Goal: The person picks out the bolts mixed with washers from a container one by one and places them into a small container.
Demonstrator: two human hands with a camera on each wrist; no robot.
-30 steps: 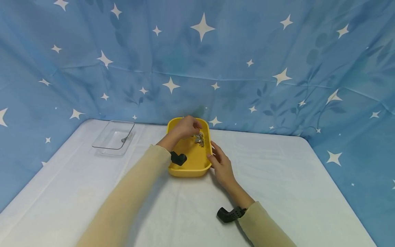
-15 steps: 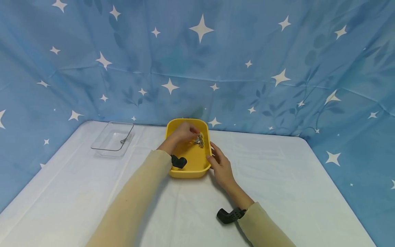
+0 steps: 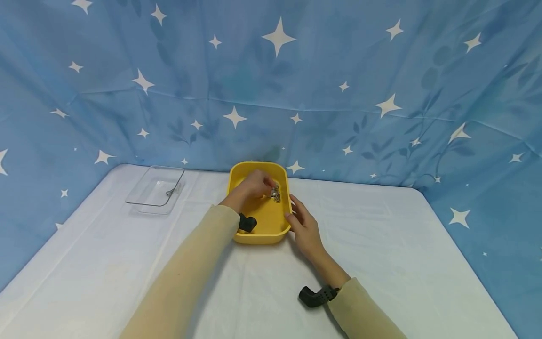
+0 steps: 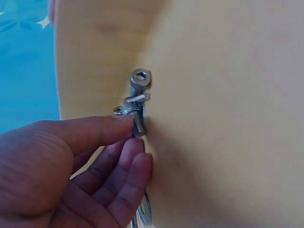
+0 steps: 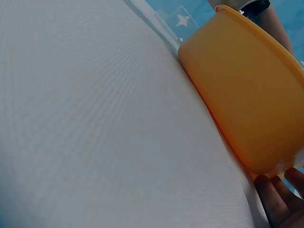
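A yellow plastic tub (image 3: pixel 260 238) stands on the white cloth in the head view. My left hand (image 3: pixel 252 184) reaches down inside it. In the left wrist view, its thumb and fingertips pinch a threaded bolt (image 4: pixel 138 124) at a small metal pile. A socket-head screw (image 4: pixel 140 78) lies just beyond, beside a tub wall. Below the fingers a flat metal ring (image 4: pixel 146 209) shows in part. My right hand (image 3: pixel 306 230) holds the tub's right side, thumb at the rim and fingers along the outer wall. In the right wrist view, fingertips (image 5: pixel 268 187) sit low against that wall.
To the left stands a clear square glass dish (image 3: pixel 154 205) with a small metal piece (image 3: pixel 170 192) in it. A blue curtain (image 3: pixel 322 61) with white stars hangs behind the table (image 3: pixel 372 254). Black cameras are strapped to both wrists.
My left hand has lowered into the tub and shifted slightly right, its fingertips now at the metal pile. The right hand keeps its place on the tub.
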